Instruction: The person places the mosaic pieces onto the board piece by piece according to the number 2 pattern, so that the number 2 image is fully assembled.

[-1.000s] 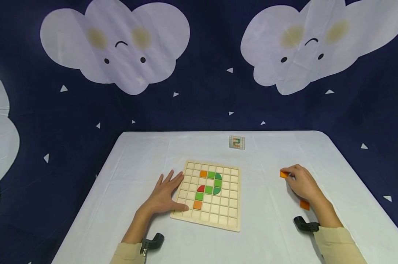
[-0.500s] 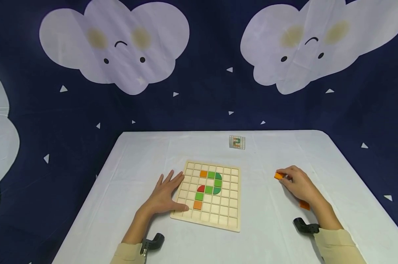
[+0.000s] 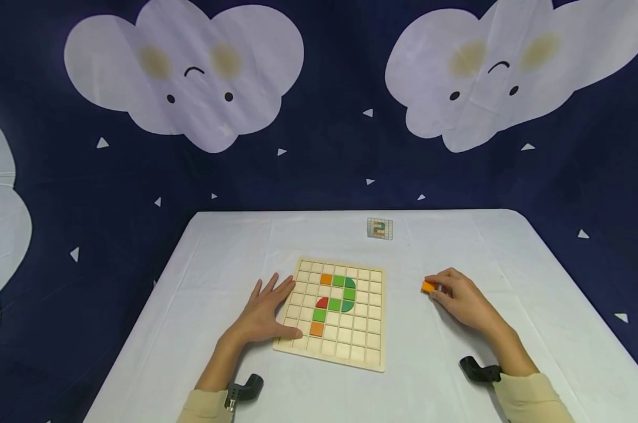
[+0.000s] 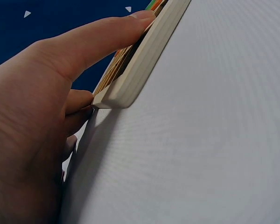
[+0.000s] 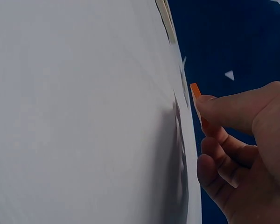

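Observation:
A wooden grid board (image 3: pixel 372 355) lies on the white table, with orange, green, dark green and red pieces set in some of its cells. My left hand (image 3: pixel 258 314) rests at the board's left side, fingers spread and straight. Its thumb (image 4: pixel 107 39) lies over the near edge in the left wrist view. Right of the board, my right hand (image 3: pixel 464 299) pinches an orange square tile (image 3: pixel 427 287) between thumb and fingers. Seen from the right wrist, that tile (image 5: pixel 196 91) is held on edge above the table, the other fingers curled below.
A small see-through card (image 3: pixel 379 228) with a gridded coloured pattern stands or lies near the table's far edge. White cloth (image 3: pixel 419 376) covers the table. Behind it hangs a dark blue backdrop (image 3: pixel 345 170) with clouds.
My right hand has moved left toward the board with the orange tile. A second orange tile, seen earlier by the right wrist, is now hidden from view. The left hand stays put.

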`<state>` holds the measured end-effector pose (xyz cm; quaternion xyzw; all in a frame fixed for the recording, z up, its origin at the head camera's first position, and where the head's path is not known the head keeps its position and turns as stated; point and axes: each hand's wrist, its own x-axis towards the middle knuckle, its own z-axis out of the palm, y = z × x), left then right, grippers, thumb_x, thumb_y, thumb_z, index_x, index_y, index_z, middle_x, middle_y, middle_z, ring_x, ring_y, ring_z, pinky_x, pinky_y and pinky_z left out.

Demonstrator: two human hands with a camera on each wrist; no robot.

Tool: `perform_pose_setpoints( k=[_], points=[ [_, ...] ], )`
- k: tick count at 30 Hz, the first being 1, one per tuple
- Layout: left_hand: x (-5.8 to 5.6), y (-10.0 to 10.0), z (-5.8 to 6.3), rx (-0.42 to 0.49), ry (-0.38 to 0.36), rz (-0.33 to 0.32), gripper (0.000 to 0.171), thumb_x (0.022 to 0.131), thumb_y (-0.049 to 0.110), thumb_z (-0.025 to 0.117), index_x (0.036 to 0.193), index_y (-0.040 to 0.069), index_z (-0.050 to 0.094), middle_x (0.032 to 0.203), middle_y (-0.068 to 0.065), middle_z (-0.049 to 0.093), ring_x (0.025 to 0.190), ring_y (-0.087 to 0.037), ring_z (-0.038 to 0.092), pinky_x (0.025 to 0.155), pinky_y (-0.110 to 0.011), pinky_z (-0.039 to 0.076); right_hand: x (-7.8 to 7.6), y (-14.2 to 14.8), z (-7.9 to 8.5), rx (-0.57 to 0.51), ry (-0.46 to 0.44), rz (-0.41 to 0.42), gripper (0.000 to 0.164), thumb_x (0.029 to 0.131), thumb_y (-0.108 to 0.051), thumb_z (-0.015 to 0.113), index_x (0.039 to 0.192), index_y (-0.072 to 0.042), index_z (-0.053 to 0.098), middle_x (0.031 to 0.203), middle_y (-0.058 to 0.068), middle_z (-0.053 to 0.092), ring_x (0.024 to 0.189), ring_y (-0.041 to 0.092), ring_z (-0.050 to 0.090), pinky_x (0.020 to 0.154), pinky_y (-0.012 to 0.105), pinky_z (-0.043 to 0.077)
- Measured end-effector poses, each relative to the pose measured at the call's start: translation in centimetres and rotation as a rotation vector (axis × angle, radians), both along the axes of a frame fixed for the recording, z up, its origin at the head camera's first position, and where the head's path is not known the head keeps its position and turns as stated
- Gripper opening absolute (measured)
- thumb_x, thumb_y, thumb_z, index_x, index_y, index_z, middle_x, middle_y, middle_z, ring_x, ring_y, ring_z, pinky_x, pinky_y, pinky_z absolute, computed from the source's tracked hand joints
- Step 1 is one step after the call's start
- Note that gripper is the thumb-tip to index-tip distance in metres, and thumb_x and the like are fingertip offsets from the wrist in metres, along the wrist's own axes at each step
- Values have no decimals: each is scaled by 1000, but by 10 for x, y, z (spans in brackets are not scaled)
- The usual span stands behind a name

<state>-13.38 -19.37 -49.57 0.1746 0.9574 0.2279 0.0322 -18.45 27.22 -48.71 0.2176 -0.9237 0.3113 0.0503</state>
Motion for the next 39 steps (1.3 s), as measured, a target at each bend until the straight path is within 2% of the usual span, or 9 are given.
perform_pose_setpoints(
  k=[19,30,39],
  points=[
    [-2,0,-1,-11,0,-4,118,59,76,71,151,14,32,156,7,24,146,-20,4,115,-47,-2,11,-43,5,1,-8,95,30,87,-10,71,117,-12,70,104,-5,59,79,9,51,64,26,45],
    [-1,0,-3,-9,13,2,118,58,77,71,151,15,32,156,7,25,146,-19,5,115,-47,-2,17,-65,5,8,-31,133,29,88,-12,71,116,-13,70,103,-7,59,79,12,52,64,26,44],
    [-2,0,-3,-7,7,4,119,58,78,70,152,16,31,156,8,23,146,-19,4,115,-46,-3,21,-76,6,-41,-103,166,30,89,-14,71,119,-14,69,102,-8,59,75,9,50,61,24,45]
  ],
)
